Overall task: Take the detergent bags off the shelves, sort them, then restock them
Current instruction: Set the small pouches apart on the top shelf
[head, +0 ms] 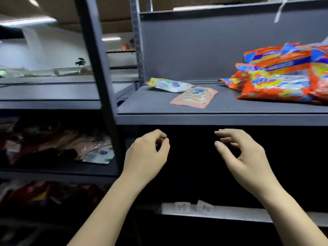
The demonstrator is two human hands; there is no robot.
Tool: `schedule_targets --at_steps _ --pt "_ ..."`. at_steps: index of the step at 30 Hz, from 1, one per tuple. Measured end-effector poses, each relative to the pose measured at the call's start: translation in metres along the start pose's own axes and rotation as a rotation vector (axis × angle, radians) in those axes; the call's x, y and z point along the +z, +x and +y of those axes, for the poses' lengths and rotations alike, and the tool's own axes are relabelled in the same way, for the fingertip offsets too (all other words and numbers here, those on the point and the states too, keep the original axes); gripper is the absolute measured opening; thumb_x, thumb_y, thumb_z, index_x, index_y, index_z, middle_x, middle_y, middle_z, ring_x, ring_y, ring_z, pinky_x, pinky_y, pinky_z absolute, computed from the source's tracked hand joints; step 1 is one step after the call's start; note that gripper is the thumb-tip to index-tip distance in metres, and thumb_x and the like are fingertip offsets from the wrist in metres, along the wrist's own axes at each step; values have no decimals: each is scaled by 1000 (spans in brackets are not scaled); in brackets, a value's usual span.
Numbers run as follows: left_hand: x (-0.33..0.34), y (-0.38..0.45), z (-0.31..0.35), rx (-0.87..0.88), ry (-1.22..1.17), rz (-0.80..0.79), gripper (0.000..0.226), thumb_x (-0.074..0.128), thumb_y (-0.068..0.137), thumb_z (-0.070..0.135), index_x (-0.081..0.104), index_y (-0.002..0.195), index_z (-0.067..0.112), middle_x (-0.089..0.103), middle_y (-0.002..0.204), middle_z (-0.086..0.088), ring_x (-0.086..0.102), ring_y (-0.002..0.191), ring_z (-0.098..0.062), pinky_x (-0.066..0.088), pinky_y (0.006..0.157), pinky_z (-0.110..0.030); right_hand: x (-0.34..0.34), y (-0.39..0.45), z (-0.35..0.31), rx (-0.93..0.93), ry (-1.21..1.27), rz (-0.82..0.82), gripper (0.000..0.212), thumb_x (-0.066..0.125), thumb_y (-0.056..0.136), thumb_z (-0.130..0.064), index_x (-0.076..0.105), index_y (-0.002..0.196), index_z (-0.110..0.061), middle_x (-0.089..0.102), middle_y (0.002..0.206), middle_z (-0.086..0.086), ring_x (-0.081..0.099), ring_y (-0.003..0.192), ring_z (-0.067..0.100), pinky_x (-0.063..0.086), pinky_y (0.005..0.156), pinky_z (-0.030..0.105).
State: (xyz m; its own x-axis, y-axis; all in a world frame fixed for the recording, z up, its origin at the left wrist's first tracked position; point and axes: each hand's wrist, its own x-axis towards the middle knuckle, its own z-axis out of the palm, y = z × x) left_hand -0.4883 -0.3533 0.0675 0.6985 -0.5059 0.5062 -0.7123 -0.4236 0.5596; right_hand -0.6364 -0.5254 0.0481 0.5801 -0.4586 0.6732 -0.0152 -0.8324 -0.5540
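Both hands hang in front of the dark space under the shelf board (213, 110), and neither one holds anything. In the head view, the left hand (147, 155) is at about 7 o'clock from the middle of the picture, with its fingers loosely curled and the thumb close to the fingertips. The right hand (246, 157) is at about 5 o'clock, with its fingers loose and a little spread. They look ready to reach up for the next bag, I think.

On the gray shelf board, up at 12 o'clock from the hands, lie two small flat packs. The white and green sachet (170, 84) has a yellow end and lies tilted, near the back wall. The pink sachet (194, 97) lies flat in front of it, with its corner just beside the white one. They look thin, soft and shiny.

At 2 o'clock sits a pile of big orange detergent bags (278, 80). They are puffy and crinkly, stacked on each other, so it seems like bags go together there.

At 9 o'clock, on a lower shelf of the next rack, more soft packs (97, 154) lie in a dim heap. Two small paper labels (193, 207) stick on a shelf edge down at 6 o'clock.
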Motion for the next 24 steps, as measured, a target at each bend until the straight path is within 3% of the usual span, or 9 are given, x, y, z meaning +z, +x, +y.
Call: schedule_targets --at_steps 8,11,16,19,24 --pt "-86 -47 -126 -204 134 -70 17 49 92 39 60 104 34 61 90 20 56 82 -8 43 75 -27 115 -35 -82 62 47 -213 30 58 88 -34 58 118 -33 55 117 -21 52 109 -5 35 86 5" --pt "-118 -58 -165 -251 203 -93 19 48 94 39 58 108 33 54 79 15 49 72 -11 38 68 -27 155 -45 -109 66 63 -261 31 59 90 -32 57 120 -32 53 119 -22 49 111 -7 34 86 2" --pt "-158 -64 -224 -343 271 -102 20 45 96 39 55 110 31 61 93 13 56 86 -12 44 72 -29 218 -50 -139 32 50 -372 35 57 89 -36 55 123 -29 51 121 -21 50 113 -3 37 94 16" --pt "-171 -62 -260 -407 301 -112 21 44 96 40 55 111 30 62 104 13 59 94 -14 48 78 -31 250 -45 -152 11 32 -435 35 57 90 -36 54 124 -29 48 120 -23 48 114 -4 37 94 17" --pt "-187 -50 -312 -468 339 -128 28 42 97 41 52 121 31 59 115 11 59 100 -13 49 73 -29 305 -28 -164 8 21 -507 36 54 91 -39 51 126 -30 45 121 -25 46 115 -3 36 95 20"
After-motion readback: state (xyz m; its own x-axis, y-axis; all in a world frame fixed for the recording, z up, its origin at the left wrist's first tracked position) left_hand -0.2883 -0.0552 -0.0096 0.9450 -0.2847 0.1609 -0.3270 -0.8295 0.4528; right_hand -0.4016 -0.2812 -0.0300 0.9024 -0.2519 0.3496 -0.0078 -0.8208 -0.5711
